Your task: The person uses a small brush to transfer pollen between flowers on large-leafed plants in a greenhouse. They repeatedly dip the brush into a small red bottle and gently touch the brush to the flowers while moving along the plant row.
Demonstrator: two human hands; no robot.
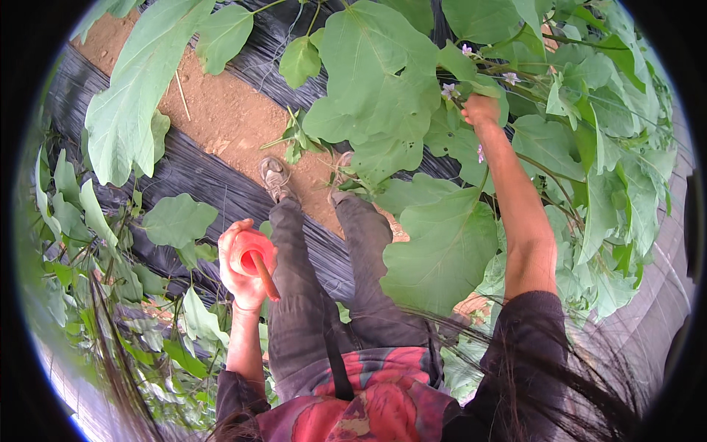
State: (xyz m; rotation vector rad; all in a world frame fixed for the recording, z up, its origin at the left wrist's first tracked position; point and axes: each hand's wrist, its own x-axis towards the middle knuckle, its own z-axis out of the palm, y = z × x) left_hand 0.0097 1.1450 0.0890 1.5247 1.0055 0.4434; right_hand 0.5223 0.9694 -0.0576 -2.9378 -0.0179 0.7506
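Observation:
My left hand [237, 271] is wrapped round a small red plastic container [251, 243], held with its open mouth towards me. A reddish-brown stick [265, 276] pokes out of that mouth, its lower end hidden inside. On the right, my right hand [480, 112] reaches in among the leaves of an eggplant plant [442, 248], its fingers curled in. Close beside the fingertips is a pale purple eggplant flower [449, 91]. A leaf partly covers this hand, so what the fingers hold cannot be made out. More flowers [511, 78] show just beyond it.
Large eggplant leaves [381, 72] hang between my arms and over the path. Black plastic mulch film [221, 177] covers the beds on both sides of a bare soil strip [232, 121]. My shoes [274, 178] stand there, near a clump of plucked leaves [295, 135]. Thin strings [281, 50] run past the plants.

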